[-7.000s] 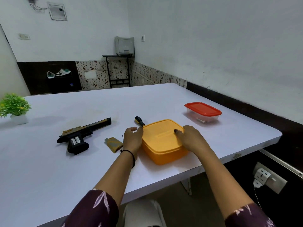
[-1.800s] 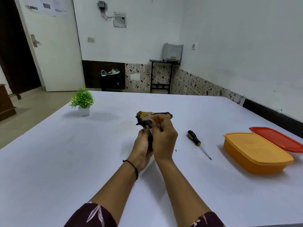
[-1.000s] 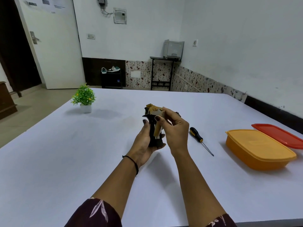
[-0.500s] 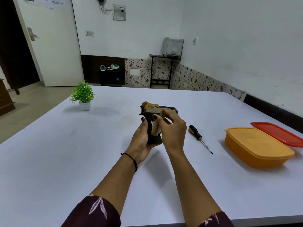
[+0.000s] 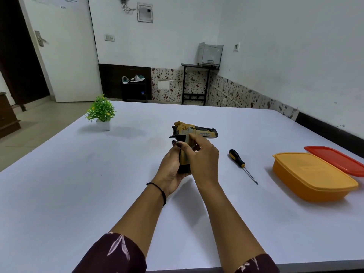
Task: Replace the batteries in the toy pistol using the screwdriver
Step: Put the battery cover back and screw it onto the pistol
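Observation:
A black and gold toy pistol (image 5: 194,132) is held upright above the middle of the white table (image 5: 78,184), barrel pointing right. My left hand (image 5: 171,170) wraps the grip from the left and below. My right hand (image 5: 202,156) covers the grip's right side, its fingers pressing a gold cover panel (image 5: 185,157) against the grip. The batteries are hidden. A screwdriver (image 5: 241,164) with a black and yellow handle lies on the table to the right of my hands, tip pointing toward me.
An orange lidded container (image 5: 313,179) sits at the right, with a red-lidded container (image 5: 338,159) behind it near the table edge. A small potted plant (image 5: 101,113) stands at the far left of the table. The near table edge runs below my forearms.
Over the last second the pistol stayed in both hands and tilted so its barrel points more to the right. My right fingers shifted onto the gold panel on the grip.

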